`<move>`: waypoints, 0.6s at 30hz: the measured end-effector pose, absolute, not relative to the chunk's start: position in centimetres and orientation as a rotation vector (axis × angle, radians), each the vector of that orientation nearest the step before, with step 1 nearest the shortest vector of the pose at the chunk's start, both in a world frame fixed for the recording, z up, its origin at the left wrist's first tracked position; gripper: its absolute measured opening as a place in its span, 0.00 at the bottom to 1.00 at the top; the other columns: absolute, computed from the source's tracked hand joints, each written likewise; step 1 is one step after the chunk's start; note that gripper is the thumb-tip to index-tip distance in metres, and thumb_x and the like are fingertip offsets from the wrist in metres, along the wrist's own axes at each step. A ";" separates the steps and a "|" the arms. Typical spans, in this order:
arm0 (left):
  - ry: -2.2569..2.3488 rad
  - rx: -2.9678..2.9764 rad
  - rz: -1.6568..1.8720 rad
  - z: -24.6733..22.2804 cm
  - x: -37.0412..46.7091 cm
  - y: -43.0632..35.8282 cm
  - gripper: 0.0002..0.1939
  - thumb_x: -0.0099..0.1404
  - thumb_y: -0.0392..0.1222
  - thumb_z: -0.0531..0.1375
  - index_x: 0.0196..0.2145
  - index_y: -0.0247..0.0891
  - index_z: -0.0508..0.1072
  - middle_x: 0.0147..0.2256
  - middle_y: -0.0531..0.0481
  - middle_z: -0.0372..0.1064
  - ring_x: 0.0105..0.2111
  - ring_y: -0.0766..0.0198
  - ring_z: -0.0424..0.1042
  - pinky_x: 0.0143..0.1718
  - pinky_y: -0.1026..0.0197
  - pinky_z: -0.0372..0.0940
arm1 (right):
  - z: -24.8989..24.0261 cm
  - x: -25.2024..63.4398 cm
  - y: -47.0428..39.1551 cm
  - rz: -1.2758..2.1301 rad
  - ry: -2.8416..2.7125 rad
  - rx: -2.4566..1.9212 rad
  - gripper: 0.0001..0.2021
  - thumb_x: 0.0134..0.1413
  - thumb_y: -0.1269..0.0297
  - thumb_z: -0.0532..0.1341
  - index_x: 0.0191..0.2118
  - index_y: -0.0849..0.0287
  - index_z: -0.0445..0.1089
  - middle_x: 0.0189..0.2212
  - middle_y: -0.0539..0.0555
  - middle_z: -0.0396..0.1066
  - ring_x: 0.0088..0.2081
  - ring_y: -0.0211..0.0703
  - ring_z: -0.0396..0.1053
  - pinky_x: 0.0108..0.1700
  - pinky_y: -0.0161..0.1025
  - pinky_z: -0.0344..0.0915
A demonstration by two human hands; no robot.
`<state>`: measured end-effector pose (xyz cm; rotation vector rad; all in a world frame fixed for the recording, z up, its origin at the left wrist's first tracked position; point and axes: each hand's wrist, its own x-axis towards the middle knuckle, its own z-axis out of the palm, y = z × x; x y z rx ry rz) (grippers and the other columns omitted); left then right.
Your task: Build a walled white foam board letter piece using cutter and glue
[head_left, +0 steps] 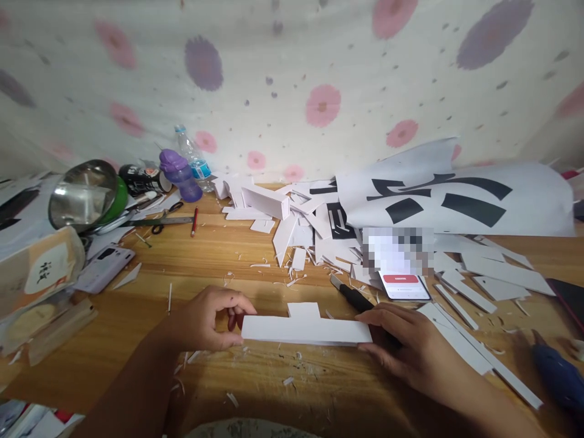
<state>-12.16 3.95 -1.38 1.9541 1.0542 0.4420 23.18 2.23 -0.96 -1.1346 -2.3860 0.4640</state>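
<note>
A long white foam board strip [305,330] with a short upright tab behind its middle lies level near the table's front. My left hand [207,319] pinches the left end between thumb and curled fingers. At the other end, my right hand [404,337] grips the strip, thumb below and fingers above. A black utility knife [354,297] lies just behind the right hand, which covers part of its handle. Small white offcuts are scattered on the wooden table [255,389] around the strip.
Behind stand a pile of white board scraps [292,228], a purple bottle [182,176] and a metal bowl [82,198]. A lit phone [406,288] and a large printed sheet [456,201] lie right. A blue-handled tool [559,371] sits at far right. Scissors [159,226] and a red pencil [194,222] lie left.
</note>
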 end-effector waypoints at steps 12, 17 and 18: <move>1.079 1.950 0.685 -0.9 -11.0 3.2 0.16 0.51 0.32 0.60 0.40 0.33 0.75 0.24 0.52 0.70 0.24 0.69 0.68 0.27 0.68 0.63 | -2.1 23.6 2.5 0.187 -2.261 -1.062 0.08 0.52 0.64 0.61 0.40 0.53 0.69 0.29 0.50 0.75 0.27 0.39 0.73 0.27 0.33 0.71; 1.100 1.890 0.763 -0.9 -10.7 3.1 0.16 0.49 0.33 0.60 0.38 0.31 0.76 0.23 0.52 0.69 0.23 0.69 0.66 0.26 0.68 0.62 | -2.4 23.8 2.5 0.161 -2.228 -1.063 0.09 0.53 0.63 0.62 0.41 0.53 0.69 0.27 0.49 0.74 0.25 0.39 0.73 0.26 0.33 0.71; 1.094 1.883 0.765 -1.0 -10.7 3.2 0.16 0.49 0.33 0.60 0.38 0.31 0.76 0.23 0.52 0.69 0.23 0.69 0.66 0.26 0.67 0.62 | -2.5 23.8 2.6 0.166 -2.221 -1.069 0.09 0.53 0.63 0.62 0.41 0.53 0.69 0.27 0.49 0.74 0.25 0.39 0.73 0.26 0.33 0.71</move>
